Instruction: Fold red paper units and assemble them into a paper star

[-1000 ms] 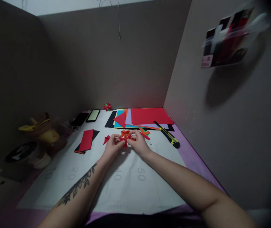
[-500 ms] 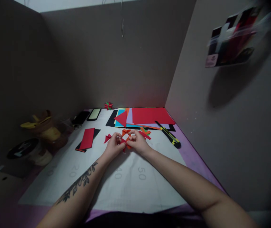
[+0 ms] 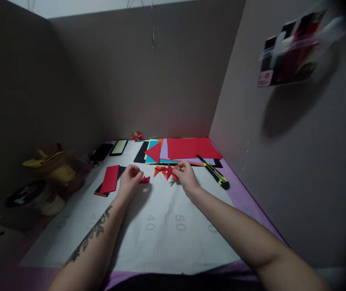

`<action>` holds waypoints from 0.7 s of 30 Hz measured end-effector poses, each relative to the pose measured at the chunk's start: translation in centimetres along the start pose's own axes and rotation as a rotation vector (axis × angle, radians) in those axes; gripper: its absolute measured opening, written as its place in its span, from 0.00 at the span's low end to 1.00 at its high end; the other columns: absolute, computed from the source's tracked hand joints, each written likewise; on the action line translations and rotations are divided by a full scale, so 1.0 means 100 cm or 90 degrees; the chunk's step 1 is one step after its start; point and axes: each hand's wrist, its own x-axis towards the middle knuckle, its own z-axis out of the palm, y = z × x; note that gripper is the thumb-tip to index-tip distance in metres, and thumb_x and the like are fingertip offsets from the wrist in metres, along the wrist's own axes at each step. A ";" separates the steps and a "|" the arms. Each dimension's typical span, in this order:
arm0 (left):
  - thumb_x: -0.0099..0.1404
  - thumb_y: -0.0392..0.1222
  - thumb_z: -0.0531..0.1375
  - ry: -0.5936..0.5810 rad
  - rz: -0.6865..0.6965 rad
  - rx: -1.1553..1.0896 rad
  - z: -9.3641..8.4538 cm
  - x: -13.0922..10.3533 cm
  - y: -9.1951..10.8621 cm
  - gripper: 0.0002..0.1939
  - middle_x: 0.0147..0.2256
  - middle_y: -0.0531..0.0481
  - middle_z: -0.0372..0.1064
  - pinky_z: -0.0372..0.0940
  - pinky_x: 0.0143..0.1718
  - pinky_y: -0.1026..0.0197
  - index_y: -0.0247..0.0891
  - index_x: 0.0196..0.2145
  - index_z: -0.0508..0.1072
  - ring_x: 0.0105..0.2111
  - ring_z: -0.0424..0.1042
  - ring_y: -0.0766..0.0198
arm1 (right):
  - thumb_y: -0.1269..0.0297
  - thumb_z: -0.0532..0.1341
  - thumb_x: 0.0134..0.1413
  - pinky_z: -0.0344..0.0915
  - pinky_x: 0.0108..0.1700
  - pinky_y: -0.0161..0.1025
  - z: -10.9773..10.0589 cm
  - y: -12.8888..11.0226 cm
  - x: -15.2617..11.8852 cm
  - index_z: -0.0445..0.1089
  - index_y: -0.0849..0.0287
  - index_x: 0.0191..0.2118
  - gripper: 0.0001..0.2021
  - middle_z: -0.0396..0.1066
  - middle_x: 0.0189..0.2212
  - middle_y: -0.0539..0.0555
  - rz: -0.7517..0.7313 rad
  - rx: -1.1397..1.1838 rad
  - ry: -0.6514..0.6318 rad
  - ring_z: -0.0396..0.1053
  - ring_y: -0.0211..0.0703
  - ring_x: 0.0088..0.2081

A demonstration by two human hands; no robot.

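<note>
My left hand (image 3: 131,180) has its thumb and fingers pinched together above the white sheet, at a small red folded paper piece (image 3: 144,180). To the right, my right hand (image 3: 186,174) grips a folded orange and red paper chain (image 3: 169,171) by its right end. The chain's orange part (image 3: 160,171) reaches left into the gap between my hands. Fingers partly hide both pieces.
Coloured paper sheets (image 3: 192,148) lie at the back, with a yellow-black cutter (image 3: 217,174) on their right. Red strips (image 3: 110,178), two phones (image 3: 118,147), a paper star (image 3: 137,136) and a lidded container (image 3: 44,196) are left.
My hands have moved apart. My left hand has left the orange and red chain and gone left to the small red piece; my right hand has shifted right with the chain.
</note>
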 end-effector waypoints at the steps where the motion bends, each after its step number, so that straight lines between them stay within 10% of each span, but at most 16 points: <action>1: 0.51 0.43 0.59 0.050 0.008 0.033 -0.007 0.005 -0.002 0.11 0.27 0.53 0.67 0.61 0.28 0.64 0.38 0.33 0.64 0.26 0.68 0.65 | 0.67 0.60 0.35 0.53 0.17 0.27 0.000 0.001 0.000 0.55 0.55 0.31 0.14 0.56 0.20 0.40 0.001 -0.006 -0.001 0.56 0.30 0.17; 3: 0.52 0.44 0.58 0.102 0.029 0.153 -0.021 0.015 -0.007 0.11 0.29 0.49 0.69 0.62 0.31 0.61 0.38 0.34 0.67 0.29 0.69 0.62 | 0.67 0.59 0.36 0.53 0.15 0.27 0.001 0.004 -0.002 0.55 0.55 0.31 0.13 0.55 0.20 0.40 0.006 -0.021 -0.018 0.55 0.29 0.16; 7: 0.53 0.43 0.59 -0.022 0.066 0.318 -0.030 0.030 -0.009 0.07 0.30 0.45 0.72 0.59 0.30 0.59 0.40 0.29 0.74 0.29 0.68 0.57 | 0.67 0.58 0.38 0.53 0.14 0.26 0.006 0.010 -0.008 0.55 0.55 0.31 0.12 0.55 0.22 0.41 -0.026 -0.034 -0.069 0.54 0.29 0.16; 11: 0.51 0.45 0.61 -0.160 0.119 0.373 -0.005 0.046 0.000 0.07 0.27 0.47 0.73 0.56 0.28 0.62 0.41 0.26 0.75 0.26 0.67 0.59 | 0.68 0.57 0.39 0.55 0.16 0.27 0.008 0.014 -0.010 0.55 0.55 0.30 0.10 0.54 0.23 0.42 -0.070 -0.049 -0.092 0.53 0.28 0.18; 21: 0.39 0.37 0.67 -0.210 -0.008 0.340 0.060 0.079 -0.007 0.07 0.15 0.53 0.64 0.55 0.21 0.65 0.39 0.18 0.70 0.17 0.64 0.63 | 0.68 0.57 0.41 0.55 0.17 0.27 0.004 0.015 -0.005 0.54 0.55 0.33 0.11 0.55 0.24 0.43 -0.081 -0.073 -0.087 0.54 0.29 0.19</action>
